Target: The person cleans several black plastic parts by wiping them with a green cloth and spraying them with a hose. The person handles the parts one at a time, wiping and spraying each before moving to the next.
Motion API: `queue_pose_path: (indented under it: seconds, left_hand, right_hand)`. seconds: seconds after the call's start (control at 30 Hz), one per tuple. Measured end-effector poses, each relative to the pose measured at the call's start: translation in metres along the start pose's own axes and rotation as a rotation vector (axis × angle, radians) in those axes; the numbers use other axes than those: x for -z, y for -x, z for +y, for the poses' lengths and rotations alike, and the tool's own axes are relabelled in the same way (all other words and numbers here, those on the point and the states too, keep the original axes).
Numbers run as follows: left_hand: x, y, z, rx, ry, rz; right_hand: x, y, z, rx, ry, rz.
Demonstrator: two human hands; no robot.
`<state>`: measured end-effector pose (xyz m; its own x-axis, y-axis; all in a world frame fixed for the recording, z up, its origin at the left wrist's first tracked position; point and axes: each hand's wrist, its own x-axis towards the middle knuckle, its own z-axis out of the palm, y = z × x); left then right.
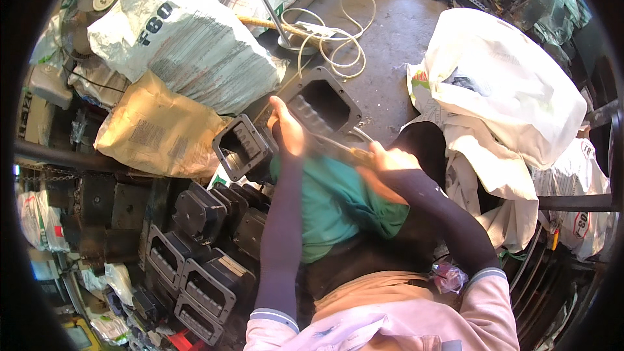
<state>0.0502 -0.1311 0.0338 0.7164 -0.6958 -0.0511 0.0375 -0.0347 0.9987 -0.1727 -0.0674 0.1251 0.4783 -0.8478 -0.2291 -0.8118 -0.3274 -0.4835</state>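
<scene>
Left hand closed over the edge of a black metal housing propped on the lap, above a green cloth. Right hand fisted round a thin tool laid against the housing. Similar black housings stacked at left; white sacks behind.

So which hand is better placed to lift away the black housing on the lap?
Probably the left hand: it already rests on the black housing, gripping its near edge. The right hand is closed around a thin tool and would have to let that go first.
</scene>
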Motion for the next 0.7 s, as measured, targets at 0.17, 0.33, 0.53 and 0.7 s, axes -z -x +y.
queue_pose_path:
  seconds: [0.17,0.33,0.53,0.7]
  left_hand:
    - [-0.001,0.002,0.0,-0.061,0.009,0.046]
    - [-0.002,0.002,-0.001,-0.156,0.045,-0.007]
    - [0.008,-0.001,0.0,0.008,0.057,-0.087]
    - [-0.005,0.016,0.015,-0.17,0.114,-0.143]
  right_hand:
    - [0.007,0.015,0.026,-0.135,0.033,-0.038]
    - [0.009,0.018,0.022,-0.142,-0.016,-0.142]
    - [0.009,0.011,0.023,-0.231,-0.01,-0.111]
    - [0.013,-0.002,0.026,-0.205,0.005,-0.094]
